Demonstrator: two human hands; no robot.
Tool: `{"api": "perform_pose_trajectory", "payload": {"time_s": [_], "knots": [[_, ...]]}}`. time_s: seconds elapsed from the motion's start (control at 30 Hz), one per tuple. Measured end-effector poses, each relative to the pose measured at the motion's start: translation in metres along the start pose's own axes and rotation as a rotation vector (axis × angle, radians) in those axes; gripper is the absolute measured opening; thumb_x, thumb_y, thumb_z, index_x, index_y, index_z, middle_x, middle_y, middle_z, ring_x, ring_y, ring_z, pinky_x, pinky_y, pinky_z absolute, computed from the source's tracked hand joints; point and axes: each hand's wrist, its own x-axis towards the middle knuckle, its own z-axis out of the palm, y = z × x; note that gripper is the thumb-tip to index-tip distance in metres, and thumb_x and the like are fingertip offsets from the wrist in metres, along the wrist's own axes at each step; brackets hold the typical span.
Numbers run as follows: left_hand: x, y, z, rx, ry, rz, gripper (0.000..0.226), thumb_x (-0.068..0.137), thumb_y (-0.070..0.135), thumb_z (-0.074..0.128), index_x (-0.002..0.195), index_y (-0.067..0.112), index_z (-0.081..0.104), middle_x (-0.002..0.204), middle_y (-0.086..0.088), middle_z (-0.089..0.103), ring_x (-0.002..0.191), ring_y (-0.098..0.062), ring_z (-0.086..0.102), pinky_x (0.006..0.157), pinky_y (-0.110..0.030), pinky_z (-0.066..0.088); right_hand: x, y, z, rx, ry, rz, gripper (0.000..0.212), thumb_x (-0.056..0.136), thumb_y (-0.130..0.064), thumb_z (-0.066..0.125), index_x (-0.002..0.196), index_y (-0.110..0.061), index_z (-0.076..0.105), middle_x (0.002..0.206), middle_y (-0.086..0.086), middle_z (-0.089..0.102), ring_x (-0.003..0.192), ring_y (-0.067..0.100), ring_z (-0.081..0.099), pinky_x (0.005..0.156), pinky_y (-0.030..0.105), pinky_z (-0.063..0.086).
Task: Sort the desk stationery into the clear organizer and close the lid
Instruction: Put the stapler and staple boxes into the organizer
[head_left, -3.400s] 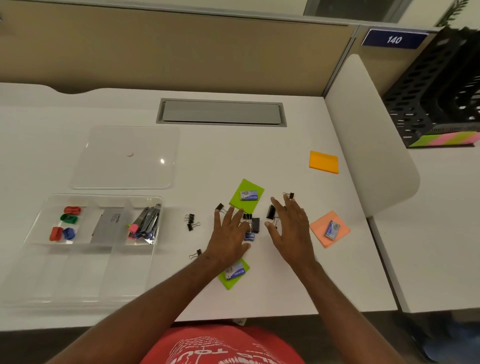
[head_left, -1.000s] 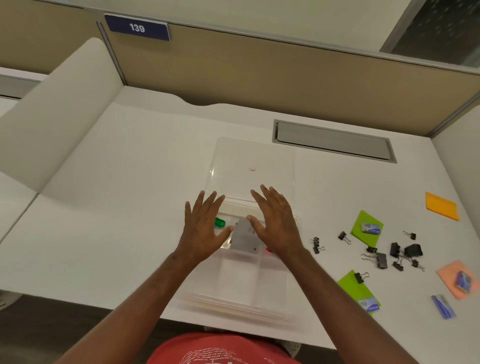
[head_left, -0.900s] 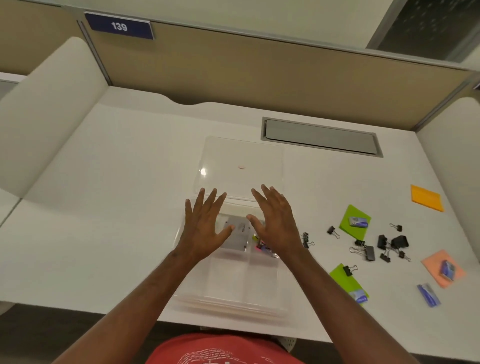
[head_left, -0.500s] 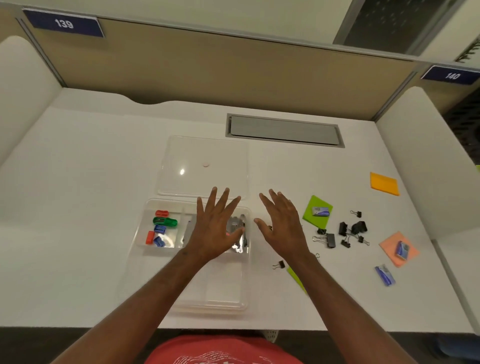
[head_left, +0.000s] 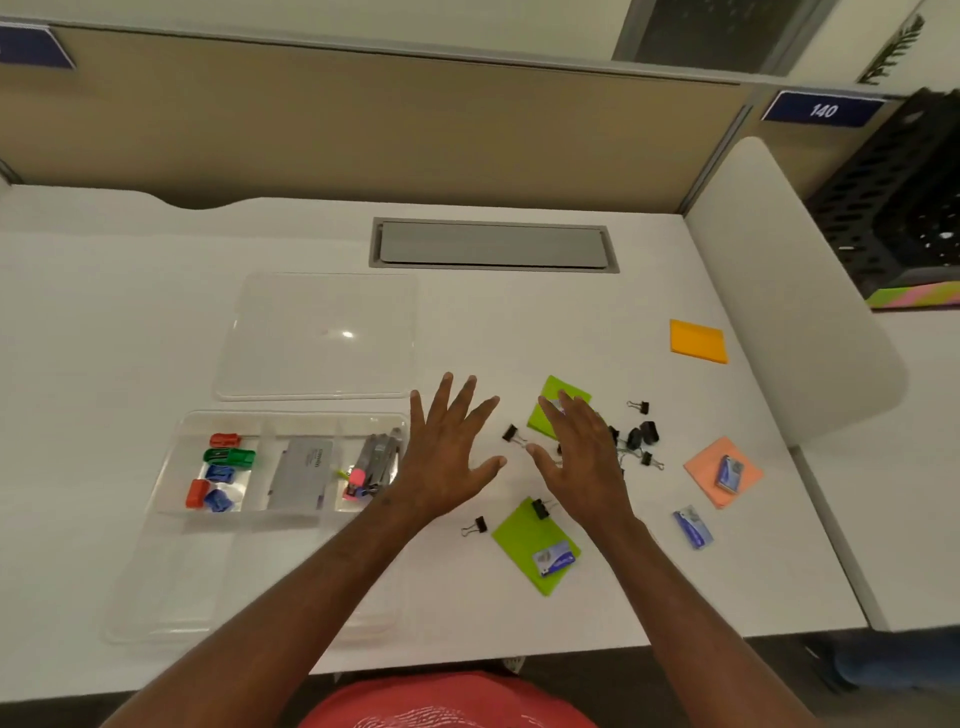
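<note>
Both hands are spread flat with straight, splayed fingers and hold nothing. The left hand (head_left: 448, 457) is above the bare white desk (head_left: 130, 322) just right of the clear organizer (head_left: 171, 587), its wrist crossing the organizer's right rim. The right hand (head_left: 584, 462) is over the scattered stationery, its fingertips above the far green sticky-note pad (head_left: 540, 423); whether it touches anything below cannot be told.

Between the two hands lies one black binder clip (head_left: 511, 433). More binder clips (head_left: 641, 434) cluster just right of the right hand. Near the right wrist a second green sticky-note pad (head_left: 524, 545) carries a small blue staple box (head_left: 555, 558) and a clip on its far corner; another clip (head_left: 475, 526) lies just left of it.

Further right, a blue staple box (head_left: 693, 526) sits on the desk, and a salmon sticky-note pad (head_left: 706, 470) bears another. An orange sticky-note pad (head_left: 697, 340) lies far right, well apart.

The organizer's far row holds coloured sharpeners (head_left: 221, 475) on the left, a grey flat case (head_left: 302, 475) in the middle, and markers (head_left: 371, 465) on the right. Its clear lid (head_left: 317, 338) lies flat on the desk just beyond it, off the organizer.
</note>
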Motion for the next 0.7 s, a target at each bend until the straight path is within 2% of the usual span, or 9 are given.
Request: {"api": "perform_pose_trajectory", "payload": {"time_s": [0.3, 0.4, 0.5, 0.57, 0.7], "knots": [[0.061, 0.062, 0.048, 0.086, -0.131, 0.045, 0.074, 0.093, 0.056, 0.052, 0.155, 0.024, 0.027, 0.167, -0.008, 0.004, 0.154, -0.031, -0.007, 0.119, -0.063, -0.001, -0.021, 0.092, -0.027, 0.015, -0.036, 0.114, 0.060, 0.095, -0.034, 0.063, 0.149, -0.018, 0.043, 0.158, 0.009, 0.035, 0.149, 0.028, 0.027, 0.121, 0.046, 0.024], [0.082, 0.080, 0.064, 0.134, -0.223, 0.032, 0.073, 0.095, 0.056, 0.048, 0.156, 0.025, 0.022, 0.167, -0.008, -0.001, 0.154, -0.030, -0.007, 0.120, -0.061, 0.001, -0.032, 0.122, -0.040, 0.036, -0.012, 0.151, 0.058, 0.094, -0.031, 0.065, 0.147, -0.016, 0.046, 0.156, 0.010, 0.038, 0.148, 0.030, 0.031, 0.120, 0.047, 0.026], [0.099, 0.090, 0.078, 0.161, -0.271, 0.002, 0.069, 0.099, 0.049, 0.046, 0.157, 0.024, 0.020, 0.167, -0.006, 0.000, 0.154, -0.027, -0.003, 0.120, -0.060, 0.001, -0.041, 0.151, -0.052, 0.026, 0.010, 0.208, 0.058, 0.095, -0.034, 0.064, 0.148, -0.020, 0.045, 0.158, 0.007, 0.036, 0.149, 0.026, 0.029, 0.120, 0.045, 0.026], [0.106, 0.094, 0.084, 0.159, -0.264, -0.011, 0.061, 0.101, 0.039, 0.046, 0.155, 0.024, 0.025, 0.167, -0.003, 0.009, 0.154, -0.024, 0.006, 0.121, -0.058, 0.002, -0.044, 0.169, -0.058, 0.047, -0.011, 0.256, 0.059, 0.097, -0.036, 0.060, 0.151, -0.024, 0.040, 0.161, 0.004, 0.031, 0.150, 0.023, 0.023, 0.122, 0.042, 0.022], [0.119, 0.101, 0.087, 0.050, -0.179, -0.022, 0.047, 0.096, 0.014, 0.054, 0.141, 0.025, 0.053, 0.155, 0.001, 0.042, 0.140, -0.020, 0.041, 0.122, -0.051, 0.004, -0.047, 0.199, -0.067, 0.054, -0.010, 0.322, 0.063, 0.096, -0.034, 0.062, 0.152, -0.024, 0.036, 0.161, 0.005, 0.030, 0.150, 0.024, 0.023, 0.121, 0.042, 0.025]]}}
